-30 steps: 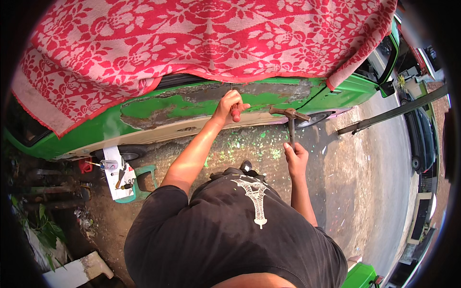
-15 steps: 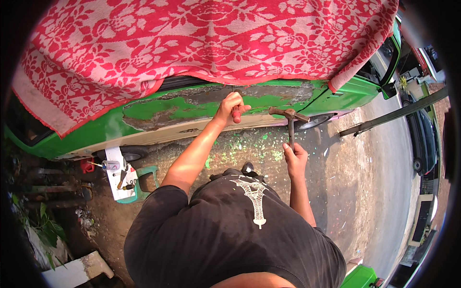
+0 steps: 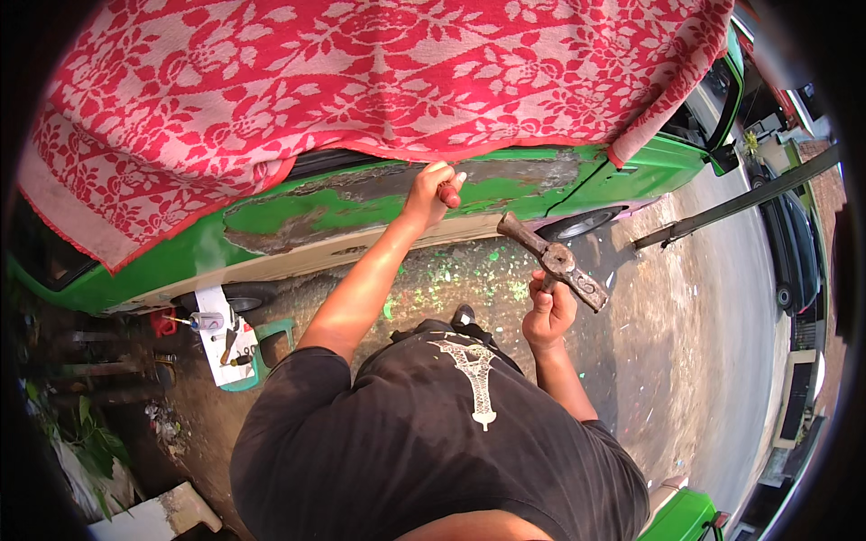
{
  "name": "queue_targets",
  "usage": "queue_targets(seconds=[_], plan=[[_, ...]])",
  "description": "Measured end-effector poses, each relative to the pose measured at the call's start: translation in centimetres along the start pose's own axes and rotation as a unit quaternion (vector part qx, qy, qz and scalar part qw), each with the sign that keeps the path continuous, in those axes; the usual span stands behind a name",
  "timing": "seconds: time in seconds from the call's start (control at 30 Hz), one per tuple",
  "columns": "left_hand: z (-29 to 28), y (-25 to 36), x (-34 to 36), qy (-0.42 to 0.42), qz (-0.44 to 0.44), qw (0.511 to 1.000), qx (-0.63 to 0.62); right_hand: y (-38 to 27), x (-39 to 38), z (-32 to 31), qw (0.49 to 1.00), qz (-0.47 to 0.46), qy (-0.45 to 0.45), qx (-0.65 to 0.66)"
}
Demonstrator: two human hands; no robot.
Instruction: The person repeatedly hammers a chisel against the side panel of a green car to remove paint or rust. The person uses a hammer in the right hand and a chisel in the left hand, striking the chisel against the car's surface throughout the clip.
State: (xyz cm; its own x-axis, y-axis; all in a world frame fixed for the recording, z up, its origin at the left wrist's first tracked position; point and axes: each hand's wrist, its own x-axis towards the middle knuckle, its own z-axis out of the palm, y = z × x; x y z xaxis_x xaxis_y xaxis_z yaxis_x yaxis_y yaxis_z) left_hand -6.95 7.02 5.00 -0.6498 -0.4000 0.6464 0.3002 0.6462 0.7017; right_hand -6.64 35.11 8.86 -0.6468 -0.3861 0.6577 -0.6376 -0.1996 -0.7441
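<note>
While the left hand clenches a red handle, the right hand grips a hammer.

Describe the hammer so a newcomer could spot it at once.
Find the green vehicle draped in a red floral cloth. Below its wheel on the picture's right, the person's right grip holds the hammer. Its broad, two-ended metal top sets it apart from the reddish tool in the left grip.

Hammer: figure-like mark; white sheet: black print.
</note>
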Motion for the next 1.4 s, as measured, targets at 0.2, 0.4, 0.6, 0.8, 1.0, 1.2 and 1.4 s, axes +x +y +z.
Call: queue_targets(seconds=[0.2,0.4,0.6,0.8,1.0,1.2,1.4], plan=[[1.5,-0.3,0.7,0.007,-0.025,0.999,0.019,2.8,1.6,0.5,0.965,0.176,-0.068,-0.179],[2.2,0.2,-1.5,0.013,-0.041,0.998,0.034,3.5,1.9,-1.9,0.977,0.207,0.011,-0.049],[2.4,0.1,-3.7,0.043,-0.074,0.995,0.044,8.2,3.2,-3.3,0.949,0.309,-0.055,0.03],[0.5,-1.5,-2.6,0.128,-0.169,0.975,0.06,14.5,7.8,-0.6,0.929,0.341,-0.141,0.038],[-0.8,-2.9,-1.1,0.129,-0.231,0.958,0.112,18.3,13.2,4.4,0.92,0.324,-0.217,0.043],[-1.0,-4.0,0.4,0.077,-0.276,0.948,0.137,21.1,13.3,8.9,0.908,0.313,-0.235,0.152],[-1.8,-4.9,1.8,0.107,-0.301,0.938,0.133,21.4,14.5,11.2,0.913,0.327,-0.173,0.171]])
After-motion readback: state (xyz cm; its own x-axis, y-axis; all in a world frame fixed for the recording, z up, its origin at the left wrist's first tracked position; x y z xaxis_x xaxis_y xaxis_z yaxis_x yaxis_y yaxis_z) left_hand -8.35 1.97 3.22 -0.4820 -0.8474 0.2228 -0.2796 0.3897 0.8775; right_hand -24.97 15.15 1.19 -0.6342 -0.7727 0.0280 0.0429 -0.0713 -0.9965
